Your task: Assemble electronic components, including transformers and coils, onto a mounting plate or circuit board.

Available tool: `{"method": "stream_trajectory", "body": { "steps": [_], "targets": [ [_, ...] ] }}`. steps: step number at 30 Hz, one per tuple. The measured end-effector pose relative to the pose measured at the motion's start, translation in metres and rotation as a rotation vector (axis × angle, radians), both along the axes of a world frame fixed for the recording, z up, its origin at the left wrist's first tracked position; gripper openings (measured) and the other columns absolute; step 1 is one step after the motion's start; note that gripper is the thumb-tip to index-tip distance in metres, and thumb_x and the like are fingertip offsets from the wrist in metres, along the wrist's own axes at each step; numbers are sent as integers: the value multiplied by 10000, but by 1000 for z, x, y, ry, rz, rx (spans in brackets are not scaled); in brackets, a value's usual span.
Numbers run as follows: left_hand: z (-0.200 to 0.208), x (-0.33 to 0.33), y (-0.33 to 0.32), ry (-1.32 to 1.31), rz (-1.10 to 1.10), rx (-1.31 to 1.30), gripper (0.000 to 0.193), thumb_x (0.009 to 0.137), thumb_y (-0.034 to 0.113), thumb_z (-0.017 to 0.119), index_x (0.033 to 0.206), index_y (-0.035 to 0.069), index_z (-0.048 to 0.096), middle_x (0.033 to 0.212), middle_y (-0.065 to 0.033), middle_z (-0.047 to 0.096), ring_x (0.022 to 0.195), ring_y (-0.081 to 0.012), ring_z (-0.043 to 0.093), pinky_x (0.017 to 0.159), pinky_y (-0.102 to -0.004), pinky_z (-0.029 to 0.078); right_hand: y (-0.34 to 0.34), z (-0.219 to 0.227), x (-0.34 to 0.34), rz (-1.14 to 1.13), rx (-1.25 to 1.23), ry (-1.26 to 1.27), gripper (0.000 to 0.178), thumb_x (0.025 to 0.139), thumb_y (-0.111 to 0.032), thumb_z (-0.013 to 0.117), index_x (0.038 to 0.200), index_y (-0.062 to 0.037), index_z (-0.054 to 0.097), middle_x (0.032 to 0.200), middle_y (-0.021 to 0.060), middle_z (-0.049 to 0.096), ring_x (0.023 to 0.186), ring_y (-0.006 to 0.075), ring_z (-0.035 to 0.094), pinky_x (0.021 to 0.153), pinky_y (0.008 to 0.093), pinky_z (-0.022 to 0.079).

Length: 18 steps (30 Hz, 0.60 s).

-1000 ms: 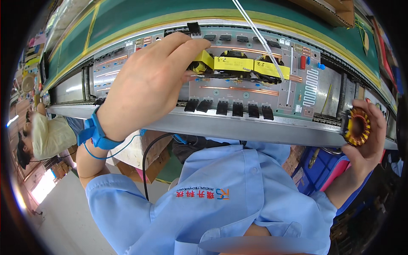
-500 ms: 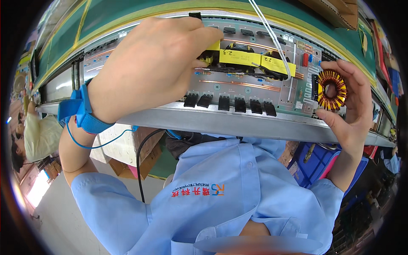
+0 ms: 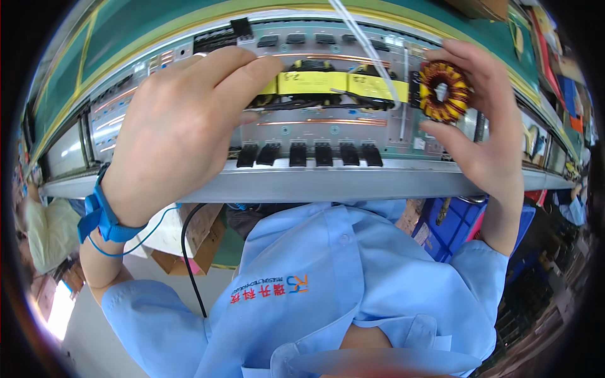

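Observation:
My right hand [image 3: 488, 116] grips a ring-shaped coil [image 3: 427, 96], wound in copper wire with yellow patches, between thumb and curved fingers. A black base [image 3: 414, 89] shows at the coil's left side, over the right end of a long circuit board [image 3: 271, 140]. My left hand [image 3: 189, 113] lies over the board's left part, index finger and thumb closed around the left end of a row of yellow-taped transformers [image 3: 312, 82]. The back of this hand hides most of that grip. Around my left wrist is a blue strap [image 3: 104, 214] with a thin cord.
Several black clips [image 3: 297, 154] line the board's near edge. White strips [image 3: 362, 44] slant down across the board. A metal rail [image 3: 302, 184] runs along the near side, a green surface [image 3: 145, 25] beyond. Another person [image 3: 53, 233] sits far left; a blue bin [image 3: 435, 223] stands below right.
The coil has moved left and away from me with my right hand, now covering small red and blue parts. My left hand and the board appear further left in view.

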<state>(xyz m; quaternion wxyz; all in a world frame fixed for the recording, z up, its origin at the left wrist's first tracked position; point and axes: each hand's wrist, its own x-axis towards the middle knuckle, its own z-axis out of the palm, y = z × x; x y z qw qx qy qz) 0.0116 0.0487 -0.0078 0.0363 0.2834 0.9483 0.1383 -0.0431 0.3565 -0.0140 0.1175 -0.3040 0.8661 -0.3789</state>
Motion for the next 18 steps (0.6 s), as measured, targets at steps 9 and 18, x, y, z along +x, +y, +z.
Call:
{"method": "stream_trajectory", "body": {
  "steps": [9,18],
  "targets": [
    [5,6,3,-56,89,97,551,697,-39,676,1233,63,602,1123,-154,635,949,-361,632,781,-405,518,-17,-7,-6,90,208,345,741,681,21,755,1350,-91,455,1283,145,557,1130,362,566,916,395,475],
    [-3,10,-2,-3,110,164,551,714,1,712,1249,70,602,1120,-157,638,937,-358,634,776,-403,519,-11,11,-17,96,234,315,468,748,-91,772,1168,-59,568,1070,97,612,925,244,616,748,315,500]
  ]
}}
